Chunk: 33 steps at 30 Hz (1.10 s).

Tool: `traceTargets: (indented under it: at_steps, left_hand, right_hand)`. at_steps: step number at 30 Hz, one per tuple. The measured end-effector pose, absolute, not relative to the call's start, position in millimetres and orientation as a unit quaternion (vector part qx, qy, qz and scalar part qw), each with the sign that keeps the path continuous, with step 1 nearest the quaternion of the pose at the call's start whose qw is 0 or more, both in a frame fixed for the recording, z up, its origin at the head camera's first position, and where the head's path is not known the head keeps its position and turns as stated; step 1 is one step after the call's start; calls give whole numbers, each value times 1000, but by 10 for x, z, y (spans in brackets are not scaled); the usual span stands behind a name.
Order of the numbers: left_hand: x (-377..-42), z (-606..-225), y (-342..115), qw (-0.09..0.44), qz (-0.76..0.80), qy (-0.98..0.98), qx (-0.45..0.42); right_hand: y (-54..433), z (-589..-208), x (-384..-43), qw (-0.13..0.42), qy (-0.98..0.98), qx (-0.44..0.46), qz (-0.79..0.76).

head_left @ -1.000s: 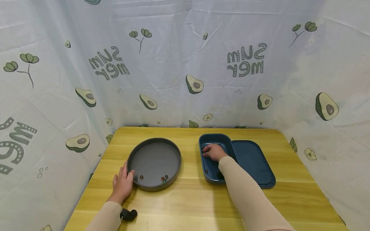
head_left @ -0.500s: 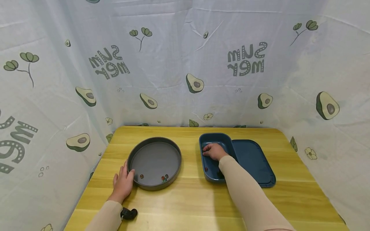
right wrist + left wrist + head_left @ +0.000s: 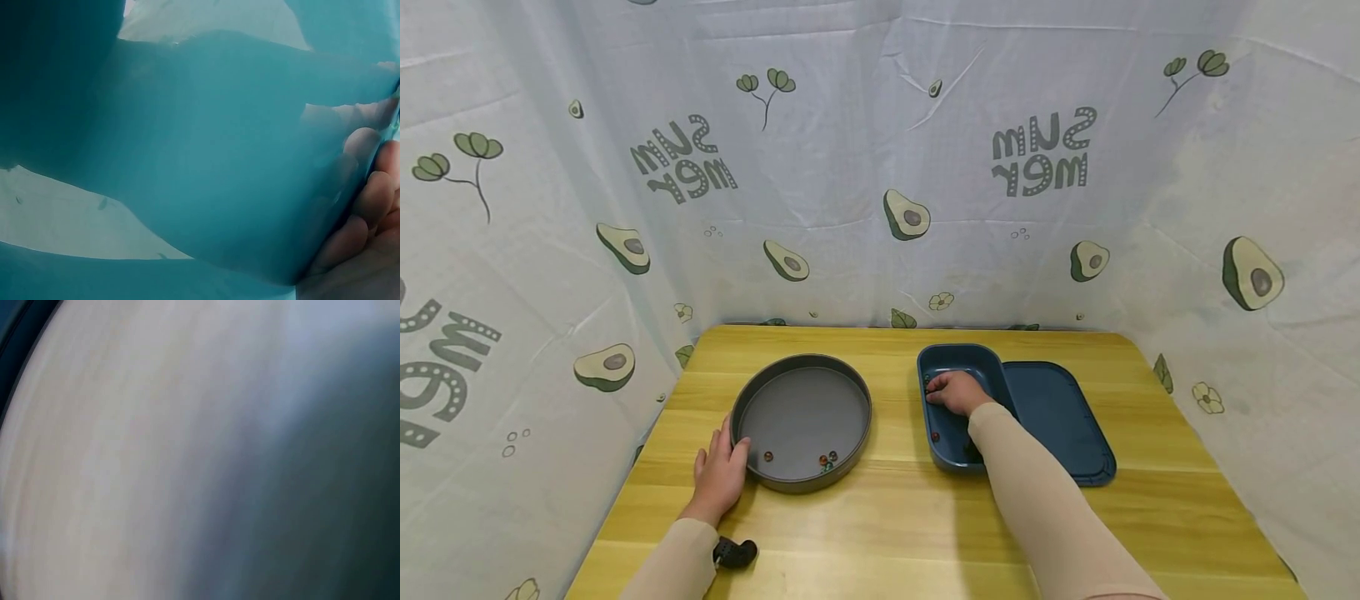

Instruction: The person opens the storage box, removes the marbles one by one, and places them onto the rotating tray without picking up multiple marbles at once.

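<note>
On the left of the table a round grey pan [image 3: 805, 408] holds several glass marbles, among them a brown one [image 3: 768, 457] apart from a small cluster [image 3: 828, 461]. My left hand [image 3: 720, 475] grips its left rim, thumb over the edge and fingers along the outer wall. Inside the blue rectangular box [image 3: 951, 454], my right hand [image 3: 958, 393] reaches to the left wall and pinches at a small marble there, largely hidden by the fingertips. A dark marble [image 3: 927, 378] sits just beyond them; a red marble [image 3: 935, 437] lies nearer. In the right wrist view, curled fingers [image 3: 375, 200] touch the glossy wall.
A flat blue lid [image 3: 1063, 425] lies against the box's right side on the wooden table [image 3: 887, 533]. Behind the table hangs a white curtain [image 3: 842, 167] with avocado prints. A black device [image 3: 735, 553] is at the left wrist. The left wrist view is mostly blurred.
The whole head view has shifted slightly upward. Both hands keep their places at the pan rim and the box wall; the marbles show no clear movement.
</note>
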State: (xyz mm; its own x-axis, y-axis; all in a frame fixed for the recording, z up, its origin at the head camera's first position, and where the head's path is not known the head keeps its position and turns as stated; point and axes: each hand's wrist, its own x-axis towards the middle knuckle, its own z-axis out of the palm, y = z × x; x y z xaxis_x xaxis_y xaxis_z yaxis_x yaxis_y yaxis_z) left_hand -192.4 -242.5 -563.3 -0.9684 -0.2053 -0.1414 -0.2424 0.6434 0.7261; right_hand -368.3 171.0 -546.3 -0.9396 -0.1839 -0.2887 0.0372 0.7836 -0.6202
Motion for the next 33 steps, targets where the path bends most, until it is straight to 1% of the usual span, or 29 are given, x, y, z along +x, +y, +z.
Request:
traceTargets:
  at_steps: [8, 16, 26, 33]
  left_hand:
    - [-1922, -5616, -2421, 28, 405, 906, -124]
    - [-1918, -5625, -2429, 32, 402, 906, -127]
    - [-1909, -5628, -2439, 29, 401, 907, -122]
    - [-1903, -5617, -2431, 29, 402, 907, -121]
  right_hand:
    - [1731, -5435, -3678, 173, 933, -47, -313]
    - [1755, -5397, -3631, 176, 940, -82, -280]
    - [1785, -5354, -3568, 167, 941, -86, -281]
    - [1788, -5353, -3531, 171, 941, -85, -280]
